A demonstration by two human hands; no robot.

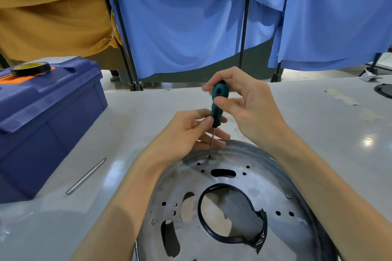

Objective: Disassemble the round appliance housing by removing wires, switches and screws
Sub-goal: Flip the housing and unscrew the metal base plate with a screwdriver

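Step in hand, as judged: screw removal. The screwdriver (219, 101) stood near upright, its tip seated at a screw (209, 156) on the far part of the round housing (265, 176), directly below the fingers.

The right hand (244, 104) had thumb and fingertips closed narrowly round the upper handle, a turning grip. The left hand (186, 131) pinched the handle's lower end between thumb and forefinger, steadying it. Its other fingers lay straighter underneath, by the rim; contact there could not be told.

The next move probably calls for downward pressure while twisting, with the tip kept centred. A second screw (288, 196) sat nearer the wrists than the fingers.
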